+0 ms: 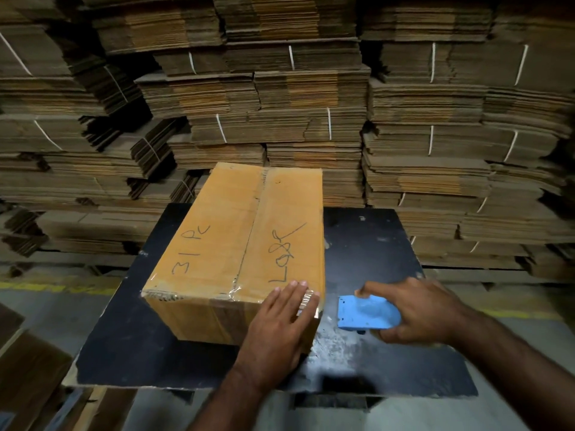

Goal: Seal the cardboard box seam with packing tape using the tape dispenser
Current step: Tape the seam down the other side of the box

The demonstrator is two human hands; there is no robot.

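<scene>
A closed cardboard box (224,244) with handwritten marks on top lies on a black table (373,253). Clear tape runs along its centre seam (253,225) and across its near top edge. My left hand (280,321) lies flat with fingers spread on the box's near right corner, pressing a strip of clear tape (306,301) there. My right hand (417,309) holds a blue tape dispenser (365,314) just right of the box, low over the table. A short stretch of tape seems to run from the dispenser to that corner.
Tall stacks of flattened, string-tied cardboard sheets (295,98) fill the whole background behind the table. More flat cardboard (28,377) lies on the floor at the lower left. A yellow floor line (37,287) runs behind the table.
</scene>
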